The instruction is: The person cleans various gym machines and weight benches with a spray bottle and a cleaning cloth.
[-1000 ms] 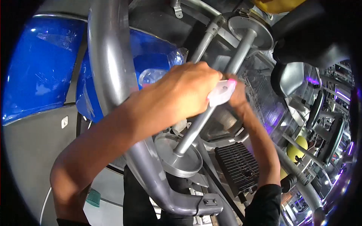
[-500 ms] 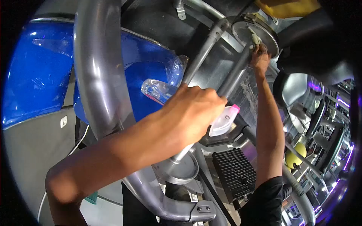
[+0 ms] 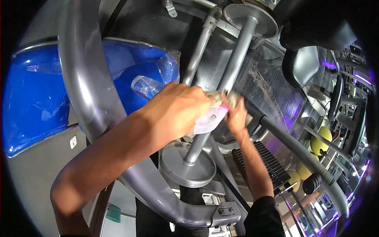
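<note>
My left hand point(image 3: 179, 104) is wrapped round a spray bottle. Its clear body point(image 3: 144, 87) sticks out on the far side of the fist, and its whitish translucent head point(image 3: 211, 119) with a pink tip shows on the near side. Close to that tip is my right hand point(image 3: 236, 116), fingers bent round a pale cloth point(image 3: 233, 98) smeared by motion. Both hands are over a grey metal bar point(image 3: 239, 59) that runs between a round disc point(image 3: 250, 17) at the top and another disc point(image 3: 187, 168) below.
A thick curved grey tube point(image 3: 89, 71) passes beneath my left forearm. Behind it are glossy blue panels point(image 3: 35, 94), partly under clear plastic film. To the right are a black ribbed stack point(image 3: 266, 164), a black padded seat point(image 3: 306, 65) and yellow round objects point(image 3: 320, 140).
My right hand has come down from the upper disc, with the cloth, to beside the spray head. My left hand still grips the bottle. The whole view has shifted somewhat.
</note>
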`<state>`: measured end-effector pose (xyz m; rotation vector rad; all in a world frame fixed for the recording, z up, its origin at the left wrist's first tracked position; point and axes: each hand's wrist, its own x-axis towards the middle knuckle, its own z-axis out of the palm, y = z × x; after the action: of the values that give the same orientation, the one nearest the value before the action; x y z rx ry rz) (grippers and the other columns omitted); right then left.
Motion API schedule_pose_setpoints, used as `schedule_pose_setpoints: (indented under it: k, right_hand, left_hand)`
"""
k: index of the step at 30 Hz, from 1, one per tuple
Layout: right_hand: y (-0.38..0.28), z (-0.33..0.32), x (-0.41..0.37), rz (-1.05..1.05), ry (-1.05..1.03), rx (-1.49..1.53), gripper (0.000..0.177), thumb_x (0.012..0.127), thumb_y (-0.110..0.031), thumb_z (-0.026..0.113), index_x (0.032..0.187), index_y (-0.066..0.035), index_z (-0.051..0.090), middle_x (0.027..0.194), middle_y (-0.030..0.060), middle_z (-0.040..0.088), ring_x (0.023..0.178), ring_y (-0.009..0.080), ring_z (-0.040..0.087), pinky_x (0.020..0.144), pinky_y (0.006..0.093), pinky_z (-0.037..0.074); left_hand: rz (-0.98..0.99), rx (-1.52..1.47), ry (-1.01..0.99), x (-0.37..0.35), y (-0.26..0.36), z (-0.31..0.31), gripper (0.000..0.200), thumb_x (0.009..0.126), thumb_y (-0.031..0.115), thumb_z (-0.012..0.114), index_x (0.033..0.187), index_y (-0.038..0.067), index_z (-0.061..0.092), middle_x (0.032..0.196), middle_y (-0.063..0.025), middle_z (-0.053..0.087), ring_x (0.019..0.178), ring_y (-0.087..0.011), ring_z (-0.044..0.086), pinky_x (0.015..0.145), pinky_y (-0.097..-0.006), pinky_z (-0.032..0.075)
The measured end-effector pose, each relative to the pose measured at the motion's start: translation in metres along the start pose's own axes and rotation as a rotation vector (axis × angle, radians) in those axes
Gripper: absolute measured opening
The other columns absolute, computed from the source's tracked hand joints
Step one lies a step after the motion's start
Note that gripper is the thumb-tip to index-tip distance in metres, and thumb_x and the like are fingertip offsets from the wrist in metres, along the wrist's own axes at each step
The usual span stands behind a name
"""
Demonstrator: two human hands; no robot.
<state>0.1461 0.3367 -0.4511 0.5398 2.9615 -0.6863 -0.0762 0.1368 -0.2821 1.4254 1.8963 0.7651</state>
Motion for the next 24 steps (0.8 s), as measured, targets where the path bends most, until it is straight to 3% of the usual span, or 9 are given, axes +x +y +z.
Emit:
schedule_pose_setpoints:
  k: [2,5,7,9,12,14,17,20,24]
  right_hand:
    - [0.013,-0.014,0.07,0.034,0.202,0.083,0.045,0.086,-0.006,0.06,0.128,-0.024,0.062,0.114,0.0181,0.057,0.098,0.0363,0.062,0.083,0.0415,0.054]
    - [0.068,-0.014,0.169,0.012,0.362,0.035,0.035,0.099,-0.031,0.049,0.128,-0.015,0.061,0.098,0.0248,0.056,0.092,0.039,0.058,0.081,0.0439,0.049]
    - [0.059,-0.031,0.205,-0.065,0.443,-0.089,0.032,0.098,-0.029,0.051,0.117,-0.011,0.068,0.098,0.0286,0.058,0.093,0.0409,0.057,0.086,0.0455,0.046]
    - [0.064,-0.013,0.191,-0.023,0.447,-0.044,0.029,0.098,-0.027,0.052,0.112,-0.01,0.069,0.098,0.0287,0.059,0.094,0.0409,0.057,0.085,0.0454,0.047]
    - [0.025,0.002,0.112,0.091,0.374,0.153,0.019,0.09,-0.009,0.058,0.105,-0.006,0.068,0.107,0.0279,0.057,0.102,0.041,0.058,0.089,0.0439,0.049]
    - [-0.004,0.008,0.024,-0.099,0.121,0.084,0.03,0.084,-0.002,0.058,0.112,-0.009,0.067,0.12,0.0262,0.052,0.105,0.0439,0.057,0.093,0.0442,0.049]
    - [-0.018,0.013,-0.078,-0.316,-0.232,0.058,0.059,0.077,-0.007,0.066,0.127,-0.039,0.061,0.123,0.0083,0.054,0.101,0.0253,0.061,0.076,0.0341,0.06]
    - [-0.015,-0.015,-0.045,-0.587,-0.223,-0.328,0.056,0.076,-0.012,0.065,0.126,-0.036,0.061,0.123,0.0014,0.056,0.088,0.0162,0.059,0.06,0.0263,0.06]
    - [0.011,-0.024,0.055,-0.19,0.041,-0.197,0.031,0.084,-0.021,0.066,0.115,-0.018,0.067,0.106,0.0101,0.057,0.096,0.0291,0.061,0.068,0.042,0.056]
  left_hand:
    - [-0.204,0.026,-0.374,0.012,0.009,-0.013,0.043,0.081,0.018,0.068,0.122,0.005,0.059,0.117,-0.0136,0.062,0.11,-0.0318,0.057,0.094,-0.0447,0.043]
    - [-0.137,0.054,-0.299,0.011,0.003,-0.008,0.043,0.081,0.017,0.068,0.121,0.004,0.059,0.113,-0.0148,0.064,0.104,-0.0329,0.06,0.09,-0.0445,0.046]
    - [-0.151,0.073,-0.302,0.016,0.0,-0.007,0.041,0.081,0.017,0.067,0.119,0.004,0.059,0.111,-0.0159,0.065,0.101,-0.0341,0.062,0.088,-0.0444,0.047]
    - [-0.077,0.071,-0.092,0.01,-0.008,0.002,0.035,0.081,0.018,0.065,0.112,0.003,0.061,0.101,-0.0182,0.066,0.091,-0.0377,0.063,0.081,-0.0451,0.05]
    - [-0.16,0.044,-0.22,0.015,-0.002,-0.005,0.031,0.082,0.019,0.064,0.109,0.003,0.062,0.101,-0.018,0.066,0.094,-0.0379,0.063,0.081,-0.0455,0.05]
    - [-0.029,0.052,-0.093,0.007,-0.01,0.005,0.031,0.082,0.019,0.064,0.109,0.003,0.062,0.099,-0.0176,0.066,0.093,-0.0383,0.063,0.081,-0.0458,0.05]
    - [-0.105,0.07,-0.329,0.007,-0.006,0.004,0.035,0.079,0.016,0.067,0.112,0.004,0.063,0.107,-0.0163,0.065,0.099,-0.0367,0.061,0.086,-0.0436,0.049]
    - [-0.055,0.036,-0.286,0.002,-0.008,0.006,0.043,0.075,0.012,0.071,0.116,0.005,0.062,0.111,-0.0148,0.064,0.103,-0.0349,0.059,0.088,-0.0426,0.048]
    - [-0.087,-0.004,-0.321,0.011,0.0,-0.007,0.05,0.071,0.008,0.073,0.119,0.006,0.06,0.11,-0.0139,0.064,0.104,-0.0343,0.058,0.087,-0.0426,0.048]
